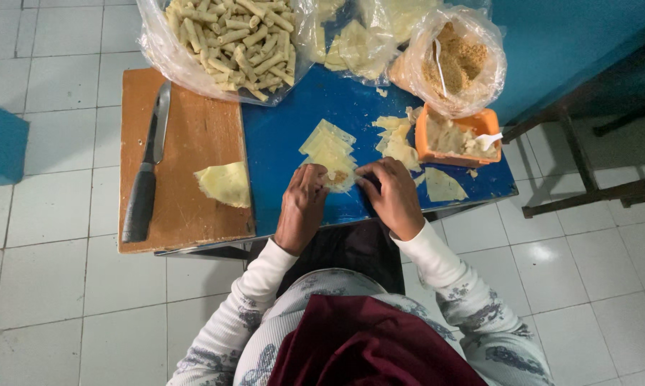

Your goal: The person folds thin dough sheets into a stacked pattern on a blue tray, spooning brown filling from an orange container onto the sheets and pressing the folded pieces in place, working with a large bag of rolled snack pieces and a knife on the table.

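Left hand: the left hand rested on the blue table near its front edge, fingers curled down onto a pale wrapper with a bit of brown filling on it; it pinched the wrapper's left side.
Right hand: the right hand lay just beside the left, fingers bent and gripping the wrapper's right side.
Wrapper: it sat on the table between the two hands, touching both, at the near end of a fanned stack of sheets.
Stack: thin, pale yellow, overlapping, lying on the table just behind the hands.
Tub: an orange tub stood to the right of the stack, holding pale paste and a white spoon.
Scraps: loose scraps lay between stack and tub; one more sheet lay near the right hand.
Crumb bag: a clear bag of brown crumbs stood behind the tub.
Roll bag: a large clear bag of finished rolls sat at the table's far left.
Board: a wooden board lay to the left of the blue top, carrying a knife with a black handle and one folded sheet.
Floor: white tiles all round.
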